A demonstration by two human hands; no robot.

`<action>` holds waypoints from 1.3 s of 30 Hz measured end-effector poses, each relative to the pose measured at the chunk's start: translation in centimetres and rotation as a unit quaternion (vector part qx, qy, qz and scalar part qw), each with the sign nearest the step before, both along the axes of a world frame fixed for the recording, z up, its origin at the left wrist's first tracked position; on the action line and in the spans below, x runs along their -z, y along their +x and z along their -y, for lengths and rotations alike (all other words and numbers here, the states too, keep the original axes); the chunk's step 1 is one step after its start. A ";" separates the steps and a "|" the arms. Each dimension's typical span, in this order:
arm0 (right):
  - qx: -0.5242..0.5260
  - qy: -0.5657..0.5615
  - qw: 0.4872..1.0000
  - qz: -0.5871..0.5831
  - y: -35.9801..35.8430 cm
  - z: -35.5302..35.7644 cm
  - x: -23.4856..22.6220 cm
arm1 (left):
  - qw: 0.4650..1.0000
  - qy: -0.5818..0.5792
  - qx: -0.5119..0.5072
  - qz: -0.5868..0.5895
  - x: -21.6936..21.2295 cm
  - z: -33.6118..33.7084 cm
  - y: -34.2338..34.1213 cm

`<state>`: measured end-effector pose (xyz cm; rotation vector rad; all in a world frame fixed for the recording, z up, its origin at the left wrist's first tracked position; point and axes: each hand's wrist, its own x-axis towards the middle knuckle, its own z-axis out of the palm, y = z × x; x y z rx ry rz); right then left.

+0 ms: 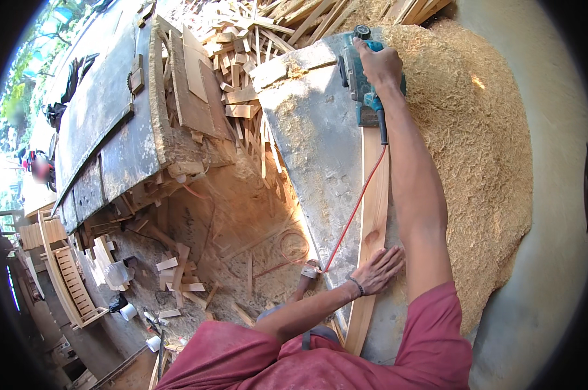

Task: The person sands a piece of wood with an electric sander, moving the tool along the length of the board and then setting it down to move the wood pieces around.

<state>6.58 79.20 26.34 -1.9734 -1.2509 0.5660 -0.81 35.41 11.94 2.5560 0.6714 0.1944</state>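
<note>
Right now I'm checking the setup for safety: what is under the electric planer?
The blue electric planer, gripped by the right hand, sits on the far end of a long wooden plank lying on the grey bench. The wood directly beneath it is hidden.

right arm outstretched, right hand (379,64) gripping, left hand (378,270) flat

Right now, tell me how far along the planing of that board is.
Done: a large mound of pale wood shavings lies beside the grey bench, so much planing has already happened. In hand: the right hand grips the teal electric planer at the far end of the long pale wooden board, while the left hand presses its near end. Left: cannot tell; the board's surface finish is unclear.
</note>
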 end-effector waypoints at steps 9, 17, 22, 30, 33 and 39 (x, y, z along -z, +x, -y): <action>-0.012 -0.009 1.000 -0.011 0.0 -5.5 0.2 | 0.999 -0.048 -0.015 -0.015 -0.6 0.0 0.2; 0.011 0.034 0.999 0.000 3.4 -8.8 0.8 | 0.998 -0.059 -0.009 0.004 -1.4 0.2 -0.1; 0.005 0.069 0.984 -0.165 0.5 2.2 -1.9 | 0.988 -0.020 -0.084 0.128 0.4 0.1 -0.5; 0.037 0.045 0.948 -0.314 1.7 26.1 -4.2 | 0.981 -0.031 0.034 0.189 -2.0 2.4 -1.9; 0.108 0.040 0.916 -0.384 3.3 37.5 -3.6 | 0.950 -0.092 0.140 0.263 -9.6 9.2 -6.2; 0.236 -0.022 0.895 -0.378 1.9 59.8 -5.2 | 0.663 -0.349 -0.509 0.424 -6.0 14.5 -12.0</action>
